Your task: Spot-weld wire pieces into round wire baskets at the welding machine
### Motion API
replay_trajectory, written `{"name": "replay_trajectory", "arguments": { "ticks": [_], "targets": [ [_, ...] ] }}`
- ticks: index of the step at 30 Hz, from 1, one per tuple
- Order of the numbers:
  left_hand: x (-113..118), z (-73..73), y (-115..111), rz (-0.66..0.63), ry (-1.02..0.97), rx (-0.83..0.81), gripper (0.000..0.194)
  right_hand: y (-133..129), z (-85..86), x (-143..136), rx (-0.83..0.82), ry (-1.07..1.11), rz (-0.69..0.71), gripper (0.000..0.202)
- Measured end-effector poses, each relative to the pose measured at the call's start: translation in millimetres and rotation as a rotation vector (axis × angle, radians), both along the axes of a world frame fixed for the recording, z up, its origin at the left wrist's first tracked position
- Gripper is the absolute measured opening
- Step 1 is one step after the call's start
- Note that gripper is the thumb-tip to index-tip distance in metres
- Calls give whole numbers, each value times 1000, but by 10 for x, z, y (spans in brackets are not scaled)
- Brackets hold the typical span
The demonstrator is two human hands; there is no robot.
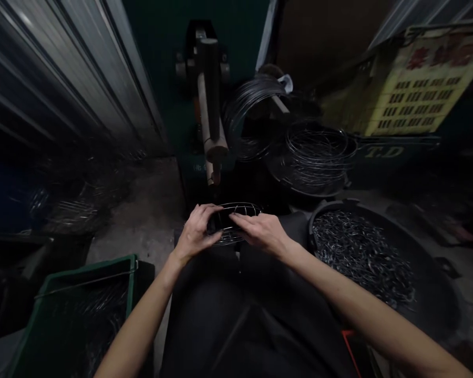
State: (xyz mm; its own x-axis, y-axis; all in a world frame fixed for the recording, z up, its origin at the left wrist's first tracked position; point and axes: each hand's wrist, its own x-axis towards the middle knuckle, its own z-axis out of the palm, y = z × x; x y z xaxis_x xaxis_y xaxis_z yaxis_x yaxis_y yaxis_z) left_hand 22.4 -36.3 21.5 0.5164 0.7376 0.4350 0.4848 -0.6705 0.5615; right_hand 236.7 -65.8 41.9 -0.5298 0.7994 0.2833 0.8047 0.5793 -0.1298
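Note:
A round wire basket of thin shiny metal sits low over my lap, in front of a machine. My left hand grips its left side, fingers on the upper ring and thumb lower down. From the right, my right hand lies across the basket, its fingers close together and reaching over the wires; part of its grip is hidden. Just beyond the basket is the machine's downward-pointing arm, with a narrow tip at its lower end.
Right of me stands a black tub holding many small metal pieces. Behind it are wire rings in a basin, a hanging wire coil and a yellow crate. A green bin is at my lower left.

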Motion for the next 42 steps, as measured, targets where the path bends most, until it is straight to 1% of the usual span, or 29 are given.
{"name": "replay_trajectory", "arguments": {
  "ticks": [2,5,7,13,19,25,28,31,34,37,40,42],
  "targets": [
    [-34,16,-6,11,-29,9,48,32,-61,-14,161,-117,99,33],
    [-77,22,5,23,-64,5,48,84,-90,-18,394,-91,211,27],
    [-94,21,20,33,-88,0,49,128,-77,-19,490,-67,242,25],
    [-110,20,70,56,-128,22,50,228,-45,-28,568,-142,248,25],
    [-117,-14,137,90,-146,52,50,276,-41,-92,693,-126,232,22],
    [-109,-90,296,118,-130,89,50,409,-65,-136,733,-134,211,21],
    [-115,-134,377,111,-114,97,49,469,-92,-146,742,-142,208,20],
    [-135,-155,405,104,-93,85,50,480,-114,-150,739,-139,217,21],
    [-160,-128,381,98,-100,80,51,455,-123,-146,701,-126,216,26],
    [-174,-65,363,94,-121,81,51,451,-120,-134,629,-132,199,31],
    [-175,-19,400,107,-129,86,49,498,-118,-130,542,-132,184,35],
    [-175,-16,447,112,-130,94,49,542,-121,-135,526,-129,181,34]
  ]
}}
